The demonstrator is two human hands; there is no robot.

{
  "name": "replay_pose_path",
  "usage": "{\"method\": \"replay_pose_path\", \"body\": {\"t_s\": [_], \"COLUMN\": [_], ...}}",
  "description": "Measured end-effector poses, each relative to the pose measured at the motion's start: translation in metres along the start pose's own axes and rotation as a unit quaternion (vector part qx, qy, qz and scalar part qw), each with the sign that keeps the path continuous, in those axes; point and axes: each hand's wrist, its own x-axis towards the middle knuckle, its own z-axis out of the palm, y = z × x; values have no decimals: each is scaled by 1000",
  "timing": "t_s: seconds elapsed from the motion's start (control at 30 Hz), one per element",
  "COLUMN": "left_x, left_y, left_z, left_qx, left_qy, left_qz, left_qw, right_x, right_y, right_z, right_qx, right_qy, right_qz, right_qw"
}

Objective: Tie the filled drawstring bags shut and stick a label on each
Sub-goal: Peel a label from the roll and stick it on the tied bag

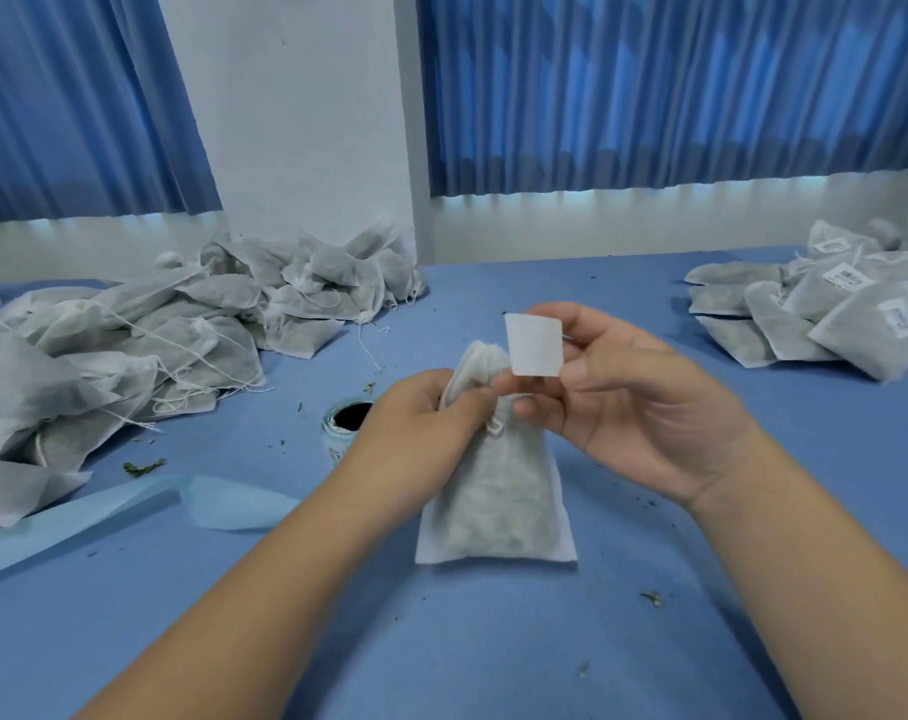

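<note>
Head view: the filled bag (498, 506) sits on the blue bench (493, 641), under both hands. The left hand (431, 423) grips its gathered neck with curled fingers. The right hand (633, 407) pinches a white label (534, 345) just above the bag's top.

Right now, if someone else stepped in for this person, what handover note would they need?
Left hand grips the neck of the filled bag, which rests on the blue table.
Right hand pinches a loose white label beside the bag's top.
Done: this bag looks drawn shut and knotted; labelled bags lie far right.
To do: stick the label on, then work through the unlabelled pile at left.
The label roll sits behind the left hand.
</note>
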Motion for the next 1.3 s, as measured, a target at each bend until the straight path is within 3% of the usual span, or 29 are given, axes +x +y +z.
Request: {"method": "replay_pose_path", "body": {"t_s": [0.17, 0.27, 0.6, 0.9, 1.3], "left_x": [4, 6, 6, 9, 8], "left_y": [-11, -18, -19, -23, -24], "left_z": [16, 11, 1, 4, -4], "left_qx": [-142, -223, -329, -333, -341], "left_qy": [-79, -104, -200, -260, -296], "left_qz": [-60, -90, -162, -176, -141], "left_qw": [985, 965, 908, 889, 881], "right_x": [6, 7, -8, -14, -18], "right_y": [10, 15, 27, 32, 35], "right_z": [-1, 4, 4, 9, 7], "right_qx": [-155, -257, -456, -598, -661], "right_qy": [143, 171, 174, 177, 117], "right_qz": [-24, -39, -153, -279, -276], "right_qw": [977, 950, 859, 730, 688]}}
